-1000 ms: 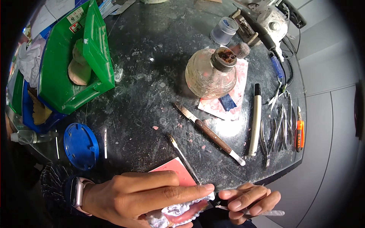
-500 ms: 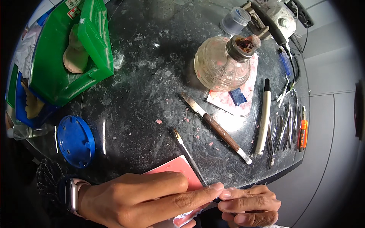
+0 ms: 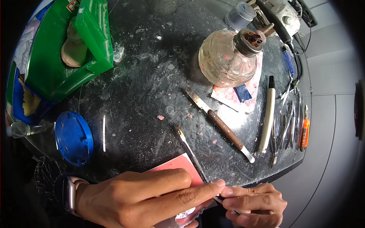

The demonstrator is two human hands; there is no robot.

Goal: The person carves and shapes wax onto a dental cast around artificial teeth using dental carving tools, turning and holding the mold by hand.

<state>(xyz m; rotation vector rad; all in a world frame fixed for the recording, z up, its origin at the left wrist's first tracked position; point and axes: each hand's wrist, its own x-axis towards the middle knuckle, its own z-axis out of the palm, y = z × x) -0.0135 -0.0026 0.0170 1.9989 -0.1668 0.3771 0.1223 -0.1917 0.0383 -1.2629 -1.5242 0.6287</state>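
Note:
At the lower edge, my left hand, with a watch on its wrist, is curled over a pink and white piece. Most of that piece is hidden under the palm and fingers. Its index finger reaches right and meets the fingertips of my right hand. Those fingers are closed around a slender tool, of which only short dark and pale bits show. Just beyond my left knuckles lies a pink wax sheet. A thin instrument with a brown-stained tip rests along the sheet's right side.
A wooden-handled wax knife lies mid-table, before a glass spirit lamp. Rightward are a white pen-shaped tool, several pliers and an orange-handled tool. Leftward stand a green box holding a plaster model, and a blue lid.
My right hand has shifted slightly right, and a bit more of the slender tool shows between the hands. The view has moved a little; my left hand keeps its grip.

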